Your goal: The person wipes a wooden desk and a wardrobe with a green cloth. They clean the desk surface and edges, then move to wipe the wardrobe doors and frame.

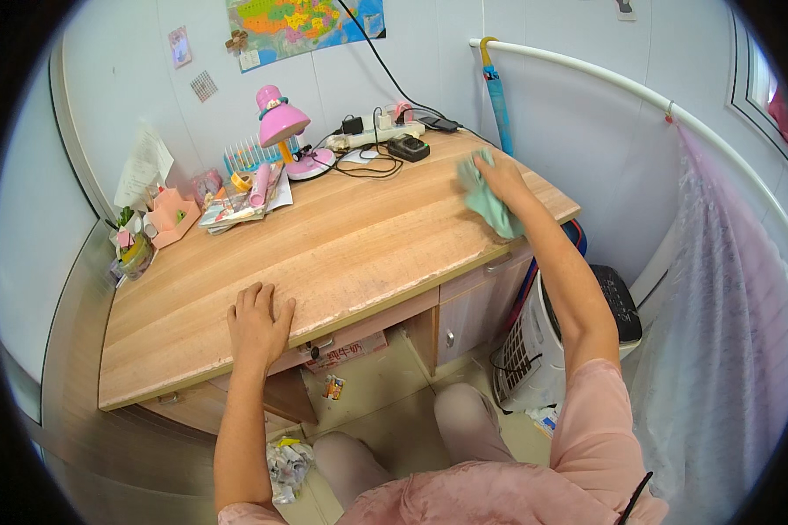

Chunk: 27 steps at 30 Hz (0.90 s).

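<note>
A wooden desk [359,236] with a worn front edge spreads out in front of me. On its right part, my right hand [502,181] grips a light green cloth [486,203], which is smeared by motion and hangs towards the desk's front edge. My left hand [258,325] rests flat near the front edge at the left, fingers apart, holding nothing. Bare wood lies between the two hands.
A pink desk lamp [284,121], a power strip [381,134] with tangled cables and a black charger [409,148] stand along the back. Books [236,208] and a pink organizer [173,216] are at the left. A white bin-like appliance [534,372] stands below right.
</note>
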### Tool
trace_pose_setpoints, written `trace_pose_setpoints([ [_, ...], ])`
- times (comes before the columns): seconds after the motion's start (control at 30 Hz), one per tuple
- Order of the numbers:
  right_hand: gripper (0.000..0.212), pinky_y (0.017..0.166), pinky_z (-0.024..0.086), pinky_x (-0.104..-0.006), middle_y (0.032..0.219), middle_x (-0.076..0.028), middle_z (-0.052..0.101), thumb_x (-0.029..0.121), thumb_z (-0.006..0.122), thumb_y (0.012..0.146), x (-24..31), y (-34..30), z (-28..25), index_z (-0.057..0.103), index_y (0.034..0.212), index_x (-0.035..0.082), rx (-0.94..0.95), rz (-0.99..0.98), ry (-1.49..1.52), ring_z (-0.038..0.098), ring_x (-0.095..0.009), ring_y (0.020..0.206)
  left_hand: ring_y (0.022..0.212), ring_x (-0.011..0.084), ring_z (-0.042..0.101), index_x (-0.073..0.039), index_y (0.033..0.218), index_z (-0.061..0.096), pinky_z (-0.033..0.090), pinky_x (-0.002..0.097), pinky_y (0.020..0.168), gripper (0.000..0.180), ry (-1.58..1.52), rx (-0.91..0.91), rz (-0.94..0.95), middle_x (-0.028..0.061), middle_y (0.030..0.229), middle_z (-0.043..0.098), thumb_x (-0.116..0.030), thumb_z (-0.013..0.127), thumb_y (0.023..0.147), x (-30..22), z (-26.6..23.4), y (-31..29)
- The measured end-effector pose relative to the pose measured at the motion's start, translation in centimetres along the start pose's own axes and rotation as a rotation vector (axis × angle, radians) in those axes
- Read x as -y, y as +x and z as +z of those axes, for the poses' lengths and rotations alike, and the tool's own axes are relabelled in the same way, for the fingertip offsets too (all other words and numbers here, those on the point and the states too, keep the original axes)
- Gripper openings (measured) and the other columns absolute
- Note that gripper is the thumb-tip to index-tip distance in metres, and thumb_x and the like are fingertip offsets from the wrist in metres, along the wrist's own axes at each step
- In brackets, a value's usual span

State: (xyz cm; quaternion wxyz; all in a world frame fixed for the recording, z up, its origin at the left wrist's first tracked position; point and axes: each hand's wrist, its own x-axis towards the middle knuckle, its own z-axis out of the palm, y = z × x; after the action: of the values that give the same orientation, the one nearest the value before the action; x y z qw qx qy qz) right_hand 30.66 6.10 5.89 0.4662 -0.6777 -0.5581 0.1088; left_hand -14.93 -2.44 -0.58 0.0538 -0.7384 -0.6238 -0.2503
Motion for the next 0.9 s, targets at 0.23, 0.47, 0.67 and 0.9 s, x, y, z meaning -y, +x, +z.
trace_pose_setpoints([
  [0.23, 0.061, 0.090, 0.045, -0.0334, 0.112, -0.013, 0.063, 0.051, 0.051, 0.095, 5.5, 1.4, -2.0, 0.059, 0.121, -0.004, 0.095, 0.002, 0.220, 0.058, -0.021, 0.103, 0.131, 0.0303, 0.040, -0.003, 0.125, 0.058, 0.026, 0.0502, 0.110, 0.055, -0.006, 0.008, -0.011, 0.0159, 0.136, 0.050, -0.045, 0.055, 0.089, -0.3, -0.3, 0.1],
  [0.47, 0.051, 0.075, 0.048, -0.0337, 0.099, -0.012, 0.064, 0.046, 0.055, 0.094, 4.3, 2.0, -3.9, 0.063, 0.107, -0.003, 0.057, 0.134, 0.592, 0.059, -0.020, 0.087, 0.131, 0.0301, 0.040, -0.003, 0.125, 0.058, 0.026, 0.0505, 0.110, 0.056, -0.021, 0.002, -0.004, 0.0161, 0.137, 0.050, -0.045, 0.055, 0.089, -0.1, -0.2, 0.2],
  [0.67, 0.055, 0.078, 0.047, -0.0349, 0.099, -0.013, 0.065, 0.048, 0.055, 0.093, 3.1, 1.5, -4.6, 0.064, 0.107, -0.004, -0.011, 0.012, 0.348, 0.058, -0.021, 0.088, 0.130, 0.0300, 0.041, -0.003, 0.124, 0.059, 0.026, 0.0505, 0.110, 0.055, -0.019, -0.001, -0.012, 0.0159, 0.136, 0.050, -0.044, 0.056, 0.088, -0.3, -0.2, 0.1],
  [0.9, 0.076, 0.111, 0.029, -0.0441, 0.146, -0.022, 0.039, 0.061, 0.053, 0.087, 1.0, -0.6, -0.5, 0.044, 0.142, 0.008, 0.219, -0.342, -0.153, 0.037, -0.036, 0.135, 0.131, 0.0298, 0.040, -0.003, 0.124, 0.059, 0.026, 0.0495, 0.110, 0.055, -0.034, -0.001, -0.003, 0.0158, 0.136, 0.050, -0.044, 0.056, 0.088, -0.4, -0.1, 0.2],
])
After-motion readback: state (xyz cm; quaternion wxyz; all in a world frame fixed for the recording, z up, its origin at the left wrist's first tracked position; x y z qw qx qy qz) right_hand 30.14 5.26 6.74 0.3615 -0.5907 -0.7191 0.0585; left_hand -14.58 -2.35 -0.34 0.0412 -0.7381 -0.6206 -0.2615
